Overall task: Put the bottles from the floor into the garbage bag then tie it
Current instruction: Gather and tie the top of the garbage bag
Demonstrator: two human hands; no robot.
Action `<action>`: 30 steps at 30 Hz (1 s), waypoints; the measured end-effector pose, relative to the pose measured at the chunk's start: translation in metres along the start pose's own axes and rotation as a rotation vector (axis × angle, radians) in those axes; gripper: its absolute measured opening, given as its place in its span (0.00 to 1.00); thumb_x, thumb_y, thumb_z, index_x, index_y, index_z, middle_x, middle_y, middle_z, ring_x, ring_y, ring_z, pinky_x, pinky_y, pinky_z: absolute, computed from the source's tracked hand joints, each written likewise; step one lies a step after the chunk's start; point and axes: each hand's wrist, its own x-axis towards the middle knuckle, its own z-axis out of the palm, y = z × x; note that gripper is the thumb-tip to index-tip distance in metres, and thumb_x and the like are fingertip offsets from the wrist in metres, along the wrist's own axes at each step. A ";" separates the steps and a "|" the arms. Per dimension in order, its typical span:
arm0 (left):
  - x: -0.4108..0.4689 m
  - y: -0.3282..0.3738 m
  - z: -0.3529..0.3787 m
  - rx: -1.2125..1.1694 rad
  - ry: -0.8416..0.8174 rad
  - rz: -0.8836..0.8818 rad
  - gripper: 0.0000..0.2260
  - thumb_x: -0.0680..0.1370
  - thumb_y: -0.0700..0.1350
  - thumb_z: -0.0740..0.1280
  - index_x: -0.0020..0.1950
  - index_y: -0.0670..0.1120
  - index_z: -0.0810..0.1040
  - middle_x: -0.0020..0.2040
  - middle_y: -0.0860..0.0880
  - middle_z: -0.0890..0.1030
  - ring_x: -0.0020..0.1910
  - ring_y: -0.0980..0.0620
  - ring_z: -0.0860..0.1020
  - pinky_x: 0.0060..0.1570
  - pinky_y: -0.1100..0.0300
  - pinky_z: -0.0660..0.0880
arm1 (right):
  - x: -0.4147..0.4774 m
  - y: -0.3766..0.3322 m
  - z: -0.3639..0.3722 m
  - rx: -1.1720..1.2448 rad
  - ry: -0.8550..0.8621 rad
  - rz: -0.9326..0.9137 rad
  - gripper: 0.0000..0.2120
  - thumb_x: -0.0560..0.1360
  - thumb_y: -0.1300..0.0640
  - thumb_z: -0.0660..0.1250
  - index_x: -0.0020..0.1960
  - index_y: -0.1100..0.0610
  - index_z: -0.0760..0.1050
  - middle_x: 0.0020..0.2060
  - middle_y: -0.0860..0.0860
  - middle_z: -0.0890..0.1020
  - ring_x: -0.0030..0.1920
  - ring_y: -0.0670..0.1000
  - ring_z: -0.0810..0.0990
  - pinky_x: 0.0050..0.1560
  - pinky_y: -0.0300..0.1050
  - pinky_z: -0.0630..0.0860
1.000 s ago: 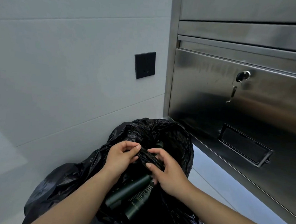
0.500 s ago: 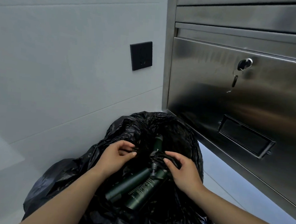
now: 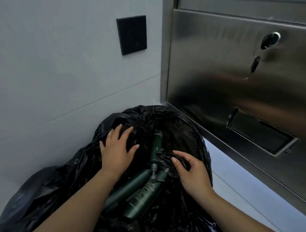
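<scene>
A black garbage bag (image 3: pixel 176 128) stands open on the floor against the wall. Inside it lie three dark green bottles: one (image 3: pixel 142 196) with white lettering, a second (image 3: pixel 126 187) beside it on the left, and a third (image 3: pixel 156 143) pointing away from me. My left hand (image 3: pixel 117 149) rests flat, fingers spread, on the bag's plastic at the left of the opening. My right hand (image 3: pixel 191 173) pinches a fold of the bag's edge at the right of the opening.
A grey tiled wall with a black switch plate (image 3: pixel 131 34) is on the left. A stainless steel cabinet (image 3: pixel 240 81) with a key (image 3: pixel 255 62) in its lock overhangs the bag's right side. Pale floor (image 3: pixel 250 211) lies beneath it.
My hands moved apart and let go of the bunched plastic between them. The left hand went up and left and spread flat. The bag's mouth is wider, showing the bottles.
</scene>
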 end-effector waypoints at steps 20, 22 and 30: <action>-0.050 0.061 -0.012 -0.553 -0.065 0.333 0.09 0.76 0.49 0.67 0.55 0.51 0.81 0.49 0.53 0.82 0.42 0.56 0.79 0.38 0.63 0.74 | -0.099 -0.057 -0.051 -0.125 0.482 0.019 0.08 0.74 0.55 0.68 0.50 0.45 0.80 0.43 0.32 0.81 0.49 0.29 0.76 0.47 0.21 0.68; -0.056 0.073 -0.022 -0.556 -0.093 0.381 0.09 0.76 0.50 0.67 0.54 0.52 0.82 0.49 0.54 0.82 0.40 0.58 0.78 0.38 0.65 0.74 | -0.105 -0.063 -0.058 -0.117 0.492 0.011 0.08 0.74 0.55 0.68 0.51 0.45 0.80 0.44 0.33 0.80 0.49 0.29 0.76 0.46 0.21 0.68; -0.076 0.097 -0.067 -0.557 -0.038 0.421 0.06 0.75 0.51 0.66 0.48 0.55 0.82 0.42 0.63 0.80 0.41 0.69 0.76 0.39 0.76 0.68 | -0.116 -0.050 -0.080 0.010 0.515 -0.077 0.08 0.75 0.55 0.68 0.53 0.47 0.80 0.45 0.34 0.80 0.48 0.28 0.75 0.46 0.20 0.68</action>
